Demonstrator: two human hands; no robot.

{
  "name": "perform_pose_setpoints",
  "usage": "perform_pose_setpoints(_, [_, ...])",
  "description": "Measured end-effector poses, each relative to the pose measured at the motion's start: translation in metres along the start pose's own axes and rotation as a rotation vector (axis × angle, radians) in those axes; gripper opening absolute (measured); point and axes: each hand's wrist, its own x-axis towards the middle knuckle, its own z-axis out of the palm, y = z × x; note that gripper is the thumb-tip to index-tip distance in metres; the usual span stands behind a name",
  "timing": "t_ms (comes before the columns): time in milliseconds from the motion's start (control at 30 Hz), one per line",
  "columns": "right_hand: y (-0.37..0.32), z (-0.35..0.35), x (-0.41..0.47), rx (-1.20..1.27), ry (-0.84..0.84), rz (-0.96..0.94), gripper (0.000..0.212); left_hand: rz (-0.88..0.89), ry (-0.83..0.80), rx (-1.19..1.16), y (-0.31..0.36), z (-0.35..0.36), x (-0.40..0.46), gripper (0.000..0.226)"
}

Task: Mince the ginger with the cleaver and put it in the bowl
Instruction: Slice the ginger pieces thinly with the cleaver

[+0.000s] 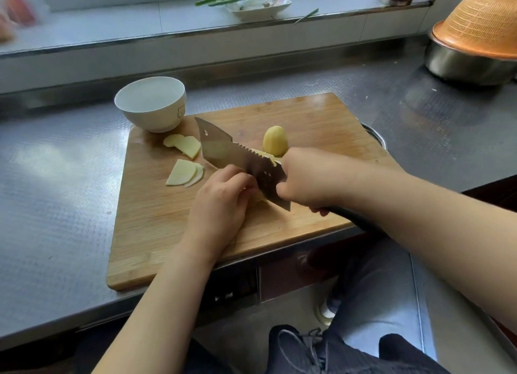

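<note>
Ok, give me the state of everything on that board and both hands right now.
White bowl: upright, nothing visible inside.
Cleaver: blade tilted, edge down on the board.
Right hand: grips the cleaver handle.
Left hand: fingers curled, holding ginger at the blade.
Ginger slices: cut, lying flat, not minced.
Ginger chunk: uncut, behind the blade.
Cutting board: flat on the counter.

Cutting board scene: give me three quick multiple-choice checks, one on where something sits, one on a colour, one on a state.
1. Where is the bowl?
A. at the cutting board's far left corner
B. on the window sill
C. under the strainer

2. What colour is the strainer?
A. green
B. orange
C. white

3. What is in the bowl?
A. minced ginger
B. water
C. nothing visible

Answers: 1 A, its base overlaps that corner. 2 B, its mesh dome is orange. 3 C, its inside shows only white, while ginger slices lie on the board.
</note>
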Motion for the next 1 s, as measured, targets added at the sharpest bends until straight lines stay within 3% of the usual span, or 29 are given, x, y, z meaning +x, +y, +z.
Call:
perform_pose_setpoints(133, [0.013, 0.015, -0.005, 0.072, 0.096, -0.002, 0.022, 0.006, 0.007, -0.002, 0.002, -0.001, -0.002, 0.006])
perform_pose_setpoints(267, [0.025, 0.011, -0.002, 0.27, 0.069, 0.021, 0.017, 0.026, 0.013, -0.009, 0.003, -0.003, -0.003, 0.003])
perform_pose_setpoints(600, [0.013, -0.015, -0.006, 0.129, 0.073, -0.103, 0.011, -0.002, 0.0, 0.005, 0.002, -0.003, -0.002, 0.009])
perform_pose_setpoints(1000, [-0.003, -0.015, 0.0, 0.026, -0.003, -0.047, 0.016, -0.023, 0.016, -0.005, 0.001, 0.0, -0.002, 0.005])
